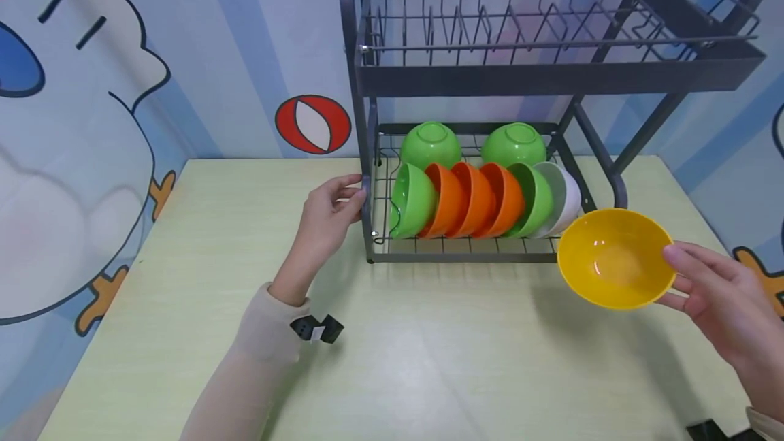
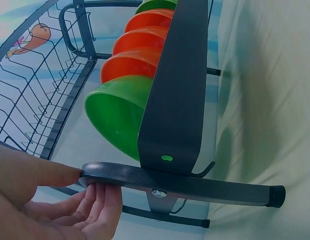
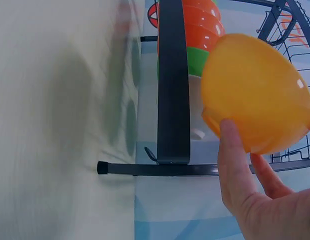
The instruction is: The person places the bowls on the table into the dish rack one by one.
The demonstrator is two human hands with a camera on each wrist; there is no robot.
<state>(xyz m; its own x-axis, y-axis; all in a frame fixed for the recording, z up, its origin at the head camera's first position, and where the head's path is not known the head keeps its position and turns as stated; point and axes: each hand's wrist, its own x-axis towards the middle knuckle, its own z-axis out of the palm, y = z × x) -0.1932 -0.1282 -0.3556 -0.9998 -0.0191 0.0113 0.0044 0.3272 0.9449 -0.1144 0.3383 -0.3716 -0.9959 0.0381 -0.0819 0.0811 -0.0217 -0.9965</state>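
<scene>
My right hand (image 1: 723, 295) holds a yellow bowl (image 1: 615, 260) by its right side, thumb at the rim and fingers beneath. The bowl is in the air, tipped so its inside shows, in front of the rack's lower right corner. With thumb and fingers, my left hand (image 1: 327, 213) pinches the left front post (image 2: 125, 175) of a dark dish rack (image 1: 465, 258). On the lower tier, a green bowl (image 1: 409, 203), several orange bowls (image 1: 505, 199), another green bowl (image 1: 535, 196) and a white bowl (image 1: 566, 199) stand on edge in a row.
Behind that row, two green bowls (image 1: 431, 143) (image 1: 514, 141) lie upside down. The upper wire tier (image 1: 551, 77) overhangs the lower one. The pale table (image 1: 245, 223) meets a cartoon-painted wall (image 1: 239, 53) at the back.
</scene>
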